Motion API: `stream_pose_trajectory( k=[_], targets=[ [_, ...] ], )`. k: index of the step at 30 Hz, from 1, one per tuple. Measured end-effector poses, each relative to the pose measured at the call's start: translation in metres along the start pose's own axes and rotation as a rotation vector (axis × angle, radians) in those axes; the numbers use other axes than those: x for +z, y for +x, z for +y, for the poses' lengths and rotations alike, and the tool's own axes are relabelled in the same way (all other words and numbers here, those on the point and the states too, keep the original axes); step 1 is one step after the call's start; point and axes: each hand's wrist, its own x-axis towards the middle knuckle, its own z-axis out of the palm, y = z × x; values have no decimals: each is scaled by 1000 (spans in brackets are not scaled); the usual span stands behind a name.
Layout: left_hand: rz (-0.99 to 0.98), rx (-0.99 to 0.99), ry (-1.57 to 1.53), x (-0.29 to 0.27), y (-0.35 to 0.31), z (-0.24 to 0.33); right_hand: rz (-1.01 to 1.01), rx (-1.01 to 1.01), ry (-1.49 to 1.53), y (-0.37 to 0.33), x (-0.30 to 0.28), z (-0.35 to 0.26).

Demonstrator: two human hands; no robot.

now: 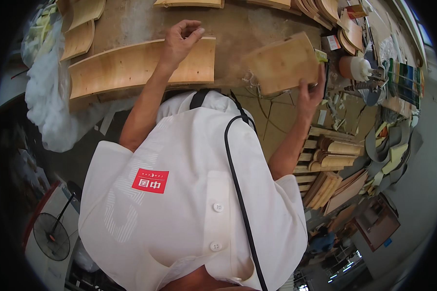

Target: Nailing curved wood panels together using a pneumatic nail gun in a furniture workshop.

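My right hand (311, 93) grips a pale plywood panel (281, 63) by its near right edge. The thumb lies on the panel's face and the fingers reach round its side. This panel is tilted and slightly blurred. My left hand (182, 41) is over the right part of a long curved plywood panel (126, 68) lying on the workbench. Its fingers are loosely bent, with a gap between them and the thumb, and nothing shows in them. Just beyond the right hand, a yellow-green object (320, 55) is partly hidden by the held panel.
Curved wooden pieces (80, 41) lie at the far left, and more are stacked (325, 12) at the far right. A bottle with a pale top (357, 68) stands right of my right hand. Below it, a slatted pallet (303, 167) bears curved wood parts. White fluffy padding (53, 106) hangs at the left.
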Motion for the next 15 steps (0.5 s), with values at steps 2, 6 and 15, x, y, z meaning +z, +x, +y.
stream_pose_trajectory(
  k=[2, 6, 15],
  targets=[
    [22, -7, 3, 5, -2, -5, -207, -42, -251, 36, -9, -31],
    [-14, 91, 89, 19, 6, 22, -478, -199, -464, 89, 18, -41],
    [-154, 109, 442, 40, 37, -7, -498, -448, -365, 119, 114, 5]
  ],
)
